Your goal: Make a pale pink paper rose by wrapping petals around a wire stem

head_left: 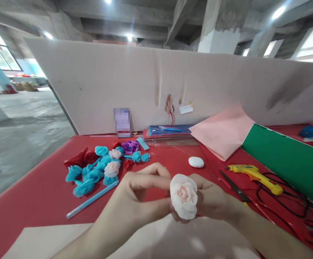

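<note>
A pale pink artificial rose (pixel 183 197) faces me, held up above the near edge of the table. My right hand (pixel 212 198) grips it from behind and the right, its fingertips largely hidden by the petals. At the rose's left edge, my left hand (pixel 134 201) pinches the outer petals between thumb and fingers. Below both hands lies a pale sheet (pixel 54 237). To the left is a pile of blue artificial flowers (pixel 93 176), with pink, red and purple ones among them. A light blue stick (pixel 93 199) rests in front of the pile.
On the right lie a yellow glue gun (pixel 256 176), scissors (pixel 235 187) and tangled black cord (pixel 293 205). A white oval case (pixel 196 162) sits beyond my hands. Pink paper (pixel 223 133) and a green board (pixel 285 160) stand behind. A white panel (pixel 105 82) backs the red table (pixel 37 201).
</note>
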The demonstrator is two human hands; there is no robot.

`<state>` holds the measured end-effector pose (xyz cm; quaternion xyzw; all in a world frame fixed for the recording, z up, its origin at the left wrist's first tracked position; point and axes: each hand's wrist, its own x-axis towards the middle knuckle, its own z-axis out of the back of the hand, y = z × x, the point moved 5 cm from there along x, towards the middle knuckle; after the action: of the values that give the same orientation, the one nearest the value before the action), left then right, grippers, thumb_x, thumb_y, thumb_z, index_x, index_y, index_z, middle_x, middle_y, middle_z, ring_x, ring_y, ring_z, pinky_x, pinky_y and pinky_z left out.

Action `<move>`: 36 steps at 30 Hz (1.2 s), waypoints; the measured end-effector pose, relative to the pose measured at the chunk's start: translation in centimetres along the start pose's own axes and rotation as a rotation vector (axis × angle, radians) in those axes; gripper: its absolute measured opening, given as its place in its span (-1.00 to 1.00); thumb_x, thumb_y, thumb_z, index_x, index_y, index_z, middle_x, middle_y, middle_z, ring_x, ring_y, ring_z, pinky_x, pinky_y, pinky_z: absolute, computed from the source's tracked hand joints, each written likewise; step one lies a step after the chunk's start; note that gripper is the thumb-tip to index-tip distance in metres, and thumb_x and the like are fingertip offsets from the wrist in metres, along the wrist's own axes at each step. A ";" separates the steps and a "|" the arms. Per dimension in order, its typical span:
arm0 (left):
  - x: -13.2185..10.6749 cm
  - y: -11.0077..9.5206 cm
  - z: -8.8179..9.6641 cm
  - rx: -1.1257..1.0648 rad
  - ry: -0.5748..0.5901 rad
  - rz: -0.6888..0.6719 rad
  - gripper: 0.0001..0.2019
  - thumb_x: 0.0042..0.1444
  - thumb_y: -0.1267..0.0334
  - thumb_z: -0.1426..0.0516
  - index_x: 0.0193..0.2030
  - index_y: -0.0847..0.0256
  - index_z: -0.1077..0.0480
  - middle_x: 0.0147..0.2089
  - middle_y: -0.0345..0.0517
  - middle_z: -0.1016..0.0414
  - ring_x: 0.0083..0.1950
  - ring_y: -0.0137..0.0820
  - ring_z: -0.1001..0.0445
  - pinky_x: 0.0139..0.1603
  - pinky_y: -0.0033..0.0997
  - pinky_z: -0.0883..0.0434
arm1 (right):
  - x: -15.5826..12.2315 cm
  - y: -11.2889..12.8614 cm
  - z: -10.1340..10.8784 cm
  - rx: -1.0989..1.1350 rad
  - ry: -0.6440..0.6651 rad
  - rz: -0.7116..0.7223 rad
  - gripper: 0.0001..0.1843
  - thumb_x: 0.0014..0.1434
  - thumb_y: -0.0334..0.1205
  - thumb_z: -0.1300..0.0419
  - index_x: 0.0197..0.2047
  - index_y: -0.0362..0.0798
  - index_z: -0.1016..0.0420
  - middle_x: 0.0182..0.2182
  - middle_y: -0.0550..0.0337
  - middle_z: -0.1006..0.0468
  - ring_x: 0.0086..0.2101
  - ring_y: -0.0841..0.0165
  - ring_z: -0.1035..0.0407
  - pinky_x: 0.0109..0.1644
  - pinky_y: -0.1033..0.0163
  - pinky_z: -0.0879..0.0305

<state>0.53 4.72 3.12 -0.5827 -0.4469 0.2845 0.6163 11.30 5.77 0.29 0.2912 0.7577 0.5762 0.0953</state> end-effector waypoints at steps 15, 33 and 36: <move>-0.1 1.6 -0.9 -0.200 0.027 0.108 -0.83 -0.07 0.44 -0.27 -0.42 0.03 -0.60 -0.37 -0.24 -0.30 -0.37 -0.52 -0.31 -0.42 -0.66 -0.35 | 0.3 -0.8 -0.1 0.197 0.156 -0.060 -0.60 0.11 -0.06 -0.24 -0.57 -0.19 -0.33 -0.72 0.38 -0.21 -0.71 0.59 -0.02 -0.61 0.38 0.03; -0.4 1.7 -0.6 -0.328 -0.097 0.034 -0.90 -0.06 0.27 -0.30 -0.53 0.16 -0.52 -0.34 -0.27 -0.26 -0.53 -0.61 -0.32 -0.51 -0.56 -0.37 | -0.6 1.9 -1.6 -0.466 -0.269 0.278 -0.64 0.32 -0.10 0.03 -0.47 -0.09 -0.24 -0.54 0.32 -0.20 -0.51 0.53 -0.08 -0.45 0.39 -0.06; -0.5 1.7 -0.5 -0.318 -0.111 0.008 -0.87 -0.03 0.30 -0.28 -0.55 0.19 -0.51 -0.35 -0.27 -0.24 -0.50 -0.60 -0.33 -0.50 -0.58 -0.38 | -1.0 2.0 -2.1 -0.638 -0.330 0.343 -0.66 0.35 -0.15 0.09 -0.42 -0.09 -0.28 -0.51 0.29 -0.27 -0.49 0.53 -0.16 -0.44 0.44 -0.13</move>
<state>1.09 4.35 1.41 -0.6581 -0.5172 0.2443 0.4896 11.77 3.84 2.60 0.4580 0.4553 0.7359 0.2036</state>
